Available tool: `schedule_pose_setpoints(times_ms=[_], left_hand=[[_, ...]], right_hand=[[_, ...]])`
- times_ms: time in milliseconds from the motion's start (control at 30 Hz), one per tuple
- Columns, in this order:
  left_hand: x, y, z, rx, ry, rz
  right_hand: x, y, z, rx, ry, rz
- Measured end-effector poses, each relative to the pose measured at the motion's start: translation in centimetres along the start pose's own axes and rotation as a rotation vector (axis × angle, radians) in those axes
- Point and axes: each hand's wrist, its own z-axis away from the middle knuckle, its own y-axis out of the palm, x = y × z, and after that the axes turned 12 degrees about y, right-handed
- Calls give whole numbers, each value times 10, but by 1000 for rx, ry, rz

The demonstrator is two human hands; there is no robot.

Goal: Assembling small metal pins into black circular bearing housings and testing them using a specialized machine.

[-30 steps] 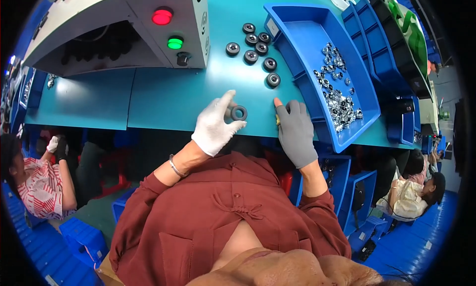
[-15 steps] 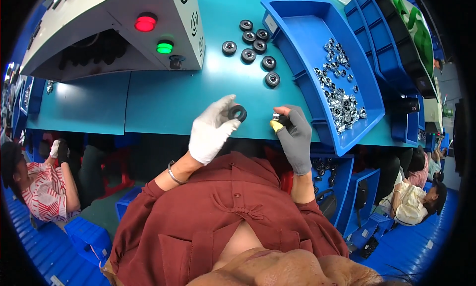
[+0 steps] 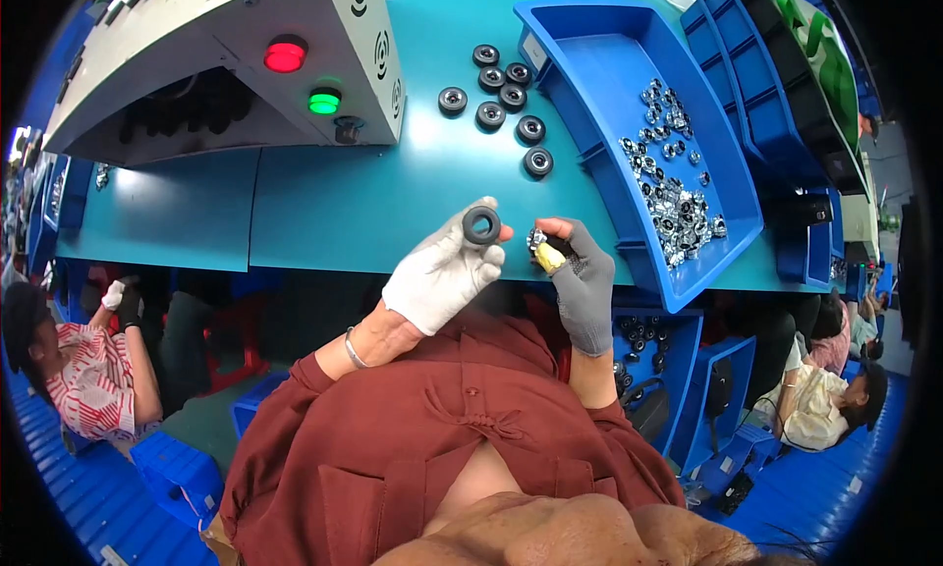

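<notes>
At a teal factory surface [image 3: 344,203], the white-gloved left hand [image 3: 442,276] pinches a black rubber ring [image 3: 481,224] in its fingertips above the near edge, while the grey-gloved right hand [image 3: 582,283] is clenched on small metal parts [image 3: 539,240] beside a blue tray [image 3: 589,95] of silvery nuts [image 3: 673,198].

We see a white glove on the left hand [image 3: 442,276], which grips a black ring [image 3: 481,224], and a grey glove on the right hand [image 3: 582,286] around a silver and yellow piece [image 3: 545,252]. At twelve o'clock black wheels [image 3: 501,95] dot the teal table [image 3: 393,183]; at two o'clock a blue tray [image 3: 599,55] carries shiny silver parts [image 3: 673,188]. At eleven o'clock glow a red lamp [image 3: 285,55] and a green lamp [image 3: 324,102] on a cream machine [image 3: 196,36].
</notes>
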Motion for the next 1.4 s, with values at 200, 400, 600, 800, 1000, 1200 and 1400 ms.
schedule_pose_setpoints(times_ms=[200, 400, 600, 800, 1000, 1200, 1400], left_hand=[[5, 8, 1, 44, -14, 18], [6, 7, -3, 88, -60, -6], [13, 7, -5, 144, 5, -255], [15, 0, -3, 60, 2, -149], [11, -5, -7, 70, 8, -71], [4, -5, -11, 91, 88, -215], [0, -2, -11, 88, 99, -218]], right_hand=[[0, 2, 5, -20, 55, -100], [7, 0, 10, -26, -5, -260], [33, 14, 5, -55, -436, 392], [32, 20, 6, -125, -443, 371], [25, 12, 8, -100, -231, 82], [15, 13, 13, -80, -167, 35], [8, 13, 14, -96, -114, 42]])
